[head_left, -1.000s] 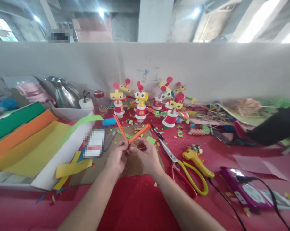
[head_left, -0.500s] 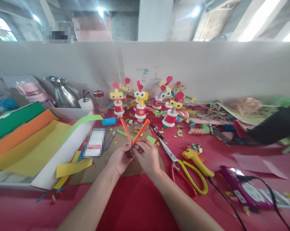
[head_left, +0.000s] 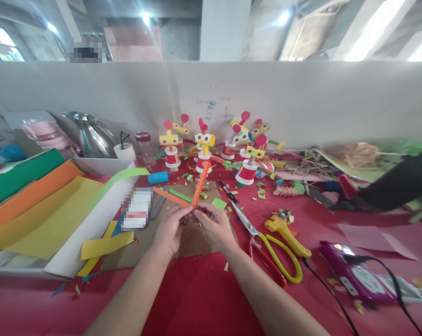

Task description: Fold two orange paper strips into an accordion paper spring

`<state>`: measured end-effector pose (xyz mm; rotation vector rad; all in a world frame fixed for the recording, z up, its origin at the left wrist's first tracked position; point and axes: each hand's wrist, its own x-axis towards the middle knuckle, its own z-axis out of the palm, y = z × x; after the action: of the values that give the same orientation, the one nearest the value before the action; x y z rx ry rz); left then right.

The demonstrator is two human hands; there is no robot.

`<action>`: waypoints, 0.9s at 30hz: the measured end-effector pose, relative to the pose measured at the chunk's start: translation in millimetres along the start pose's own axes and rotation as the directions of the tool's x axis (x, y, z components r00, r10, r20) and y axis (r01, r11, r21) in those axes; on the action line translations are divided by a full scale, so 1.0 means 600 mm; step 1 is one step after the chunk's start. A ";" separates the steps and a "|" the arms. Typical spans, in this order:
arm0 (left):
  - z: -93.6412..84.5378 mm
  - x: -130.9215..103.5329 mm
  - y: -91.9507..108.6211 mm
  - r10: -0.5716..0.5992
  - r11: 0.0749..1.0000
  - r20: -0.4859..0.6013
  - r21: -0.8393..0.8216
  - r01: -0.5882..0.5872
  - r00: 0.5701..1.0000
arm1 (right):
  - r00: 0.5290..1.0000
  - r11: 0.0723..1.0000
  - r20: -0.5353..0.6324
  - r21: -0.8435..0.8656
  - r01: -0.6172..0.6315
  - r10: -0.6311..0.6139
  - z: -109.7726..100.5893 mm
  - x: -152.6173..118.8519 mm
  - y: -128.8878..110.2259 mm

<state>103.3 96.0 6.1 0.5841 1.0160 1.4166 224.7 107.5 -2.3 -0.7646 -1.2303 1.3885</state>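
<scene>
Two narrow orange paper strips [head_left: 201, 185] meet at their near ends between my fingertips. One points away from me and the other lies out to the left. My left hand [head_left: 172, 226] pinches the join from the left, fingers closed. From the other side my right hand [head_left: 216, 225] pinches the same join with thumb and forefinger. Beneath both hands is a brown cardboard sheet [head_left: 193, 245] with green paper strips [head_left: 177, 193] and a small green paper piece [head_left: 219, 203] on it. Folded paper springs [head_left: 204, 195] lie just beyond, partly hidden.
Several paper-cup figures [head_left: 204, 158] stand at the back. On the right lie scissors [head_left: 247, 221], a yellow glue gun [head_left: 287, 235] with a cord, and a purple device [head_left: 357, 275]. A white box [head_left: 92, 228] of coloured paper is at left, near a phone [head_left: 138, 208].
The orange strips have spread from a narrow V to a wider angle. The left strip has swung down to the left; the other stands more upright. Both hands keep their pinch.
</scene>
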 end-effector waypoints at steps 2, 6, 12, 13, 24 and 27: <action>0.004 -0.003 -0.004 0.031 0.999 -0.010 0.018 -0.031 0.999 | 0.999 1.000 -0.048 0.020 -0.021 0.022 0.001 0.000 -0.003; 0.012 -0.009 -0.011 0.064 0.997 -0.033 0.054 -0.062 0.997 | 0.989 0.998 -0.137 0.043 -0.048 0.053 0.002 0.000 -0.002; 0.017 -0.011 -0.017 0.022 0.999 -0.045 0.031 -0.021 0.999 | 0.981 0.995 -0.188 0.092 -0.035 0.052 0.002 0.002 0.005; 0.018 -0.011 -0.017 0.026 0.999 -0.045 0.028 -0.025 0.999 | 0.980 0.995 -0.191 0.096 -0.042 0.059 0.001 0.002 0.006; 0.009 -0.010 -0.024 0.128 0.977 0.029 0.167 -0.131 0.991 | 0.979 0.997 -0.198 0.070 -0.036 0.049 -0.001 0.000 0.001; 0.007 -0.012 -0.023 0.163 0.953 0.030 0.254 -0.165 0.986 | 0.973 0.988 -0.201 0.128 -0.087 0.112 0.002 -0.002 0.001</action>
<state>115.0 88.6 -1.8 0.8802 1.1753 1.4350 223.8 106.4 -3.1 -0.8747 -0.9498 1.4099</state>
